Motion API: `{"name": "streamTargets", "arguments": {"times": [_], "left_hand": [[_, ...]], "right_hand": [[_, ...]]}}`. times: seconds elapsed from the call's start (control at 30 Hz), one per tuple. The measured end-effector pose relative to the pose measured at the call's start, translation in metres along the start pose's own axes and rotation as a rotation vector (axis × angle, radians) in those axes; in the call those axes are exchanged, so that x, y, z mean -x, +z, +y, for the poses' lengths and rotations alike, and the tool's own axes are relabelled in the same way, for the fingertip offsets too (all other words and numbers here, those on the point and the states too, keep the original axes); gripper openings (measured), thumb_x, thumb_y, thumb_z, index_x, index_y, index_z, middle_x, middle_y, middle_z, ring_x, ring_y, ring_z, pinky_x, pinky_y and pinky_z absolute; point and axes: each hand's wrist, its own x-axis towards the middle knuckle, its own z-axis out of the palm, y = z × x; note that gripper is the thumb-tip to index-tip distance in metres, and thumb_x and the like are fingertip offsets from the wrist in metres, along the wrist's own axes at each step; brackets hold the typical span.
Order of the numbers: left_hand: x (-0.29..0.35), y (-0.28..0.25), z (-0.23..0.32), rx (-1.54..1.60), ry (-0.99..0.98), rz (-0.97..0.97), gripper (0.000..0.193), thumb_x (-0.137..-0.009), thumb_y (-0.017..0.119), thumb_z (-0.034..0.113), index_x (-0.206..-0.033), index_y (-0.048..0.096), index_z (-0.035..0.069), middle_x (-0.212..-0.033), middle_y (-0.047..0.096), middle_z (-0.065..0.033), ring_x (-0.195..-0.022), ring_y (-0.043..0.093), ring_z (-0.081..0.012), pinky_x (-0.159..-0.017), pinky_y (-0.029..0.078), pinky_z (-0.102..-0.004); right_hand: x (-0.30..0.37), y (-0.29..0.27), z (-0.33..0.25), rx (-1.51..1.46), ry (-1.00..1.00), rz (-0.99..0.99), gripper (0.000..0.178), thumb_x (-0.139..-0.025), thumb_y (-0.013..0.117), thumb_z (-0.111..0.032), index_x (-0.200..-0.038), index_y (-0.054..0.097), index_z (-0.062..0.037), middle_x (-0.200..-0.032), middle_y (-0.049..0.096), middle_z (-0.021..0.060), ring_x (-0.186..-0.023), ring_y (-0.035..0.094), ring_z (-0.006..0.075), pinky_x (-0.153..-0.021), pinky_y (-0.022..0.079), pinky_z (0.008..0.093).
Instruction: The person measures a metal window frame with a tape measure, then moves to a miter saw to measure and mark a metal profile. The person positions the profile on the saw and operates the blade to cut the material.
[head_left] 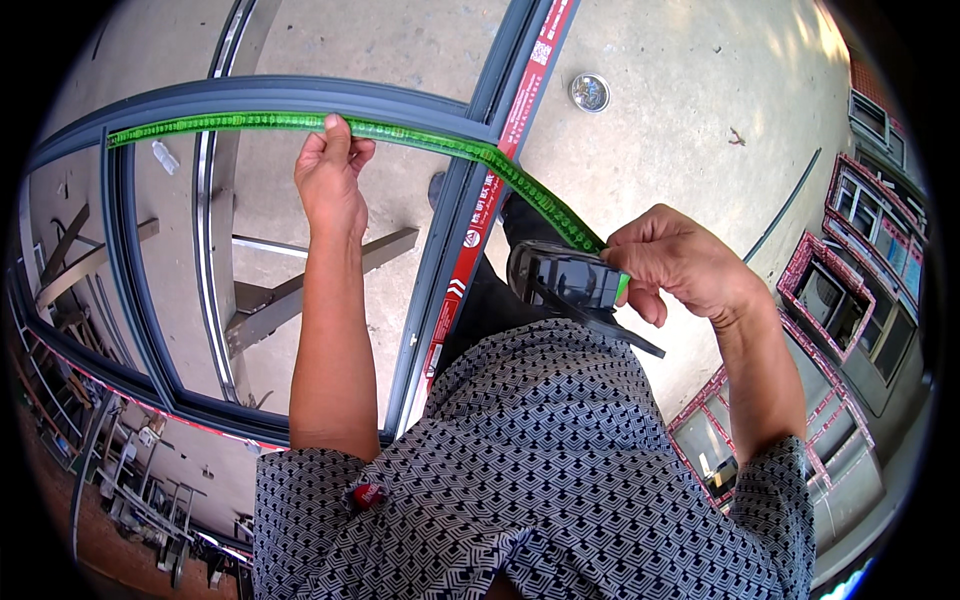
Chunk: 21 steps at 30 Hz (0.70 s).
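Observation:
A green tape measure blade is pulled out along the upper bar of a dark grey window frame. Its far end lies at the upright bar on the left. My left hand pinches the blade partway along, one fingertip over its upper edge. From the frame's near corner the blade slants down to the black tape measure case, close to my waist. My right hand is closed at the case's right side, where the blade meets it, with fingers curled. A dark strap hangs below the case.
Red printed film covers the frame's near side bar. Metal bars lie beneath the frame on supports. A round tin of small parts stands on the concrete floor. Film-edged window frames lean at the right; tools and racks fill the lower left.

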Motion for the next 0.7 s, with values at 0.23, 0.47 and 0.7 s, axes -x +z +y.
{"name": "streamTargets", "arguments": {"times": [0.23,0.47,0.7], "left_hand": [[-0.002,-0.005,-0.002,0.024,-0.019,-0.030,0.020,-0.101,0.069,0.026,-0.089,0.065,0.011,-0.081,0.068,-0.0021,-0.074,0.064,-0.0114,-0.077,0.054,-0.0278],[-0.001,-0.003,-0.001,0.028,-0.012,-0.022,0.023,-0.101,0.069,0.027,-0.087,0.064,0.011,-0.079,0.068,-0.0022,-0.072,0.063,-0.0107,-0.076,0.054,-0.0281],[-0.002,-0.003,-0.003,0.025,-0.008,-0.020,0.024,-0.102,0.068,0.027,-0.085,0.063,0.011,-0.080,0.068,-0.0020,-0.072,0.063,-0.0106,-0.076,0.054,-0.0278]], "right_hand": [[-0.001,0.012,-0.011,-0.062,0.007,0.026,0.020,-0.091,0.067,-0.007,-0.079,0.071,0.0092,-0.060,0.066,0.0092,-0.038,0.055,0.0109,-0.037,0.043,0.0236],[-0.004,0.023,-0.017,-0.098,0.021,0.035,0.020,-0.091,0.067,-0.007,-0.081,0.071,0.0097,-0.064,0.069,0.0105,-0.038,0.055,0.0110,-0.035,0.042,0.0236],[-0.003,0.023,-0.017,-0.106,0.021,0.030,0.019,-0.092,0.067,-0.006,-0.081,0.071,0.0098,-0.065,0.069,0.0107,-0.038,0.055,0.0111,-0.036,0.042,0.0234]]}}
